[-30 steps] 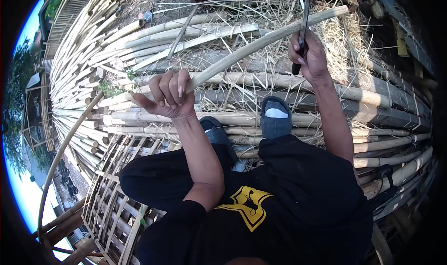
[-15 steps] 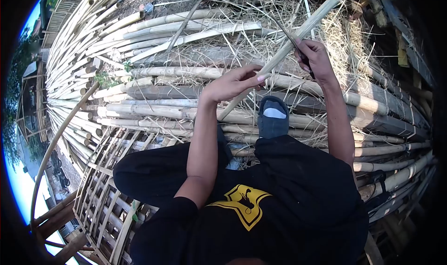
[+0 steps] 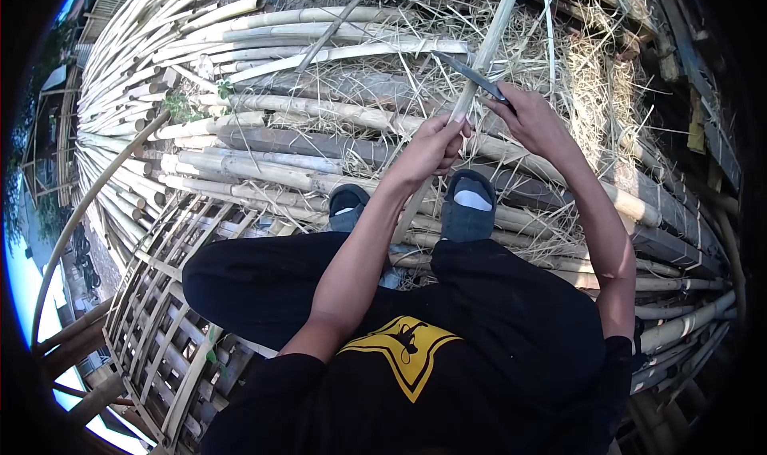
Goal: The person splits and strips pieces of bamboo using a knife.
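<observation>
A long pale bamboo strip slants up and away from me between my slippers. My left hand is closed around it at mid-length, thumb lying along the top. In my right hand is a knife with a dark handle, mostly hidden by the fingers. Its grey blade crosses the strip just beyond my left hand, the tip pointing to the upper left. Whether the edge bites into the strip I cannot tell.
Bamboo poles lie side by side underfoot, strewn with thin shavings. My slippers rest on the poles. A woven bamboo lattice stands at the lower left, near a curved pole.
My left hand has gone from loosely placed to wrapped around the strip. The strip stands steeper, and the knife has turned so its blade shows broadside across it.
</observation>
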Demonstrator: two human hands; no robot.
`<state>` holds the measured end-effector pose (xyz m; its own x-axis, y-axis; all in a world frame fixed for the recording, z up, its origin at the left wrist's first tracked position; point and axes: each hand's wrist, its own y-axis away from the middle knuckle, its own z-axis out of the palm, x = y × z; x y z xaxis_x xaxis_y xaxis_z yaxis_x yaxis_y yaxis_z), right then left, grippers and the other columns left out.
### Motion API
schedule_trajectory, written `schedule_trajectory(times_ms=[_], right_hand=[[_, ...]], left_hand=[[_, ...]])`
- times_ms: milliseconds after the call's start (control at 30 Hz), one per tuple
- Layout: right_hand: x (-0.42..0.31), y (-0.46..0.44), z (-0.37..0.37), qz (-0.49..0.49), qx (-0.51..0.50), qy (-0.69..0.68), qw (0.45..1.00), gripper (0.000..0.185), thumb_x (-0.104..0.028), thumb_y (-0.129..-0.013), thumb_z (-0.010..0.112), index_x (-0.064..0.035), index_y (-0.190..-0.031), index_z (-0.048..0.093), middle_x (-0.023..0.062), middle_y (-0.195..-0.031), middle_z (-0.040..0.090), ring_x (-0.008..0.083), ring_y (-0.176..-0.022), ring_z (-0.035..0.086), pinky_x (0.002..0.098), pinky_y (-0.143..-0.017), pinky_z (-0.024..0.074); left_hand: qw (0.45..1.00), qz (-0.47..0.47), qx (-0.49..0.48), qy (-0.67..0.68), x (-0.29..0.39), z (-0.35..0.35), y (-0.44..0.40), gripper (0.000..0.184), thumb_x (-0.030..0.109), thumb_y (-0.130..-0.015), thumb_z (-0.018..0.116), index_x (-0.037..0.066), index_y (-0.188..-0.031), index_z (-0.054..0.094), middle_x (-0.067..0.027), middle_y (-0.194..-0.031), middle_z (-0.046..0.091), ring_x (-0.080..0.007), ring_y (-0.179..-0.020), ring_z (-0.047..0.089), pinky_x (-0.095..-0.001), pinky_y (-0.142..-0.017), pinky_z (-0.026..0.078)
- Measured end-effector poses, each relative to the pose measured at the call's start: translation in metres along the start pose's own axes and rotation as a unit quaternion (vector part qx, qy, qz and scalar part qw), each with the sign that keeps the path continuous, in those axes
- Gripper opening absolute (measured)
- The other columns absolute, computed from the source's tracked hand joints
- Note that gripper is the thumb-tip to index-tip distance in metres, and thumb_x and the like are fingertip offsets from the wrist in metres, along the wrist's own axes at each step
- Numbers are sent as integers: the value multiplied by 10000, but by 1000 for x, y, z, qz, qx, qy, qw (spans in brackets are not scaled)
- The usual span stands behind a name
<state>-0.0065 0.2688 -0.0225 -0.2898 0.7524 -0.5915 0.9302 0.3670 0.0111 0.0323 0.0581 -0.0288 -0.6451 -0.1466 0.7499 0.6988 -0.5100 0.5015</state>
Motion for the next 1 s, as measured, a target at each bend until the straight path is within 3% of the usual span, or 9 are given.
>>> schedule_trajectory(times_ms=[100,367,467,567,733,833,1000], right_hand=[[0,-6,-1,-35,-2,-14,999,285,-312,-923,575,-32,-875,564,178,-576,549,359,-519,553,434,-513,426],[-6,-20,-4,6,3,15,1000,334,-322,-889,601,-22,-743,613,163,-555,566,341,-507,564,425,-527,447],[-9,-20,-2,5,-17,33,999,370,-339,-882,596,-15,-704,623,176,-563,569,353,-532,574,436,-550,456],[-3,-31,-1,77,-50,45,995,402,-356,-874,586,0,-694,634,203,-589,584,369,-581,601,444,-596,482],[6,-40,8,131,-59,103,984,368,-297,-814,585,44,-691,647,256,-660,618,394,-666,639,464,-677,516],[-7,-40,4,155,-79,92,980,345,-267,-795,586,54,-684,642,263,-686,628,399,-680,645,475,-681,518],[17,-61,17,134,-2,140,981,268,-219,-736,607,46,-740,654,262,-719,642,420,-735,655,481,-701,531]], left_hand=[[1000,13,-4,26,-3,-1,2,273,355,-1013,414,112,-911,488,89,-553,242,-24,-419,209,-206,-380,167],[999,6,5,42,-5,0,2,289,365,-1013,412,110,-890,468,80,-552,244,-26,-415,215,-201,-373,182],[999,-3,8,54,-7,0,2,280,359,-1013,416,112,-887,458,79,-552,246,-26,-411,213,-204,-370,178],[998,-9,14,56,-4,2,2,278,355,-1013,418,115,-876,443,77,-551,254,-26,-406,213,-206,-365,171],[999,-16,17,48,-2,11,1,293,361,-1014,412,119,-848,420,74,-555,276,-27,-403,220,-208,-361,167],[997,-10,71,5,-6,13,0,309,371,-1014,405,118,-837,411,72,-560,288,-29,-403,225,-210,-359,166],[996,3,88,9,-2,16,-7,318,372,-1014,404,117,-822,399,62,-565,291,-33,-401,229,-212,-349,162]])
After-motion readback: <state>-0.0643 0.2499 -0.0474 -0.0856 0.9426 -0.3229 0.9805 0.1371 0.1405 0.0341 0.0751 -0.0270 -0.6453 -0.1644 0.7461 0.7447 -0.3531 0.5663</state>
